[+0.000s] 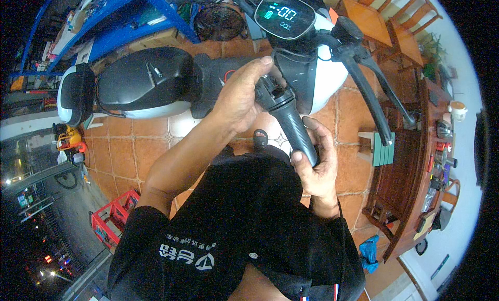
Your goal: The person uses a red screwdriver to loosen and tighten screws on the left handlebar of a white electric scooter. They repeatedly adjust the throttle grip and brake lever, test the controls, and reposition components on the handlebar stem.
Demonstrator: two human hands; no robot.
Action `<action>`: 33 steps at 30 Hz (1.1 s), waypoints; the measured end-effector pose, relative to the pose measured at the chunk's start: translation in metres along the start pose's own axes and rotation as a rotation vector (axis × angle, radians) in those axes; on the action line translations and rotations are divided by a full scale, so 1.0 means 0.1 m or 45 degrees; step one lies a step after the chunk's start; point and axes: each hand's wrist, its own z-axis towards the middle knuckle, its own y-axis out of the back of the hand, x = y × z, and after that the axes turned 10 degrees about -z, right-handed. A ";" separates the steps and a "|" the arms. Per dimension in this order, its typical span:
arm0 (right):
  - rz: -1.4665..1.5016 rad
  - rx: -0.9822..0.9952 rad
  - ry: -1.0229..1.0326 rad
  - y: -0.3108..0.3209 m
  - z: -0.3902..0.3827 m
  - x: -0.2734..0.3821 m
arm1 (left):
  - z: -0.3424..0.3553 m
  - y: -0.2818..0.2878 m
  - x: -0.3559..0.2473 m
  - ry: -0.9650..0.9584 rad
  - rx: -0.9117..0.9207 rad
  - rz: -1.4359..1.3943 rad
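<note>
Working at the right end of an electric scooter's handlebar, the person has both hands on the throttle assembly: the right hand (317,163) is clenched around the lower end of the black rubber throttle sleeve (295,128), thumb across it, while the left hand (241,95) curls its fingers over the switch housing (274,93) at the sleeve's inner end, at about twelve o'clock from the sleeve. The sleeve sits on the bar and points toward the person, at the centre of the view. The brake lever (366,90) stands free at two o'clock, untouched, and the round display (285,15) above is lit, so the scooter has power. The black seat (143,77) lies at ten o'clock over the terracotta tile floor (130,150). Judging by how things lie, the sleeve is neither fully seated nor off; whether the housing is split open or merely gripped is probably beyond what this angle shows, since the left fingers cover its seam. No tool shows in either hand, so what remains looks like handwork on the sleeve and housing. A green stool (383,147) stands at three o'clock.
</note>
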 end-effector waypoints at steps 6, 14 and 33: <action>0.025 -0.005 -0.081 0.07 0.07 0.11 | -0.03 -0.05 0.04 -0.039 -0.165 0.026; 0.226 -0.003 -0.151 0.10 0.15 0.09 | -0.10 -0.18 -0.07 0.059 -0.174 0.279; 0.376 0.104 -0.163 0.12 0.10 -0.02 | -0.02 -0.12 -0.03 0.046 0.039 0.284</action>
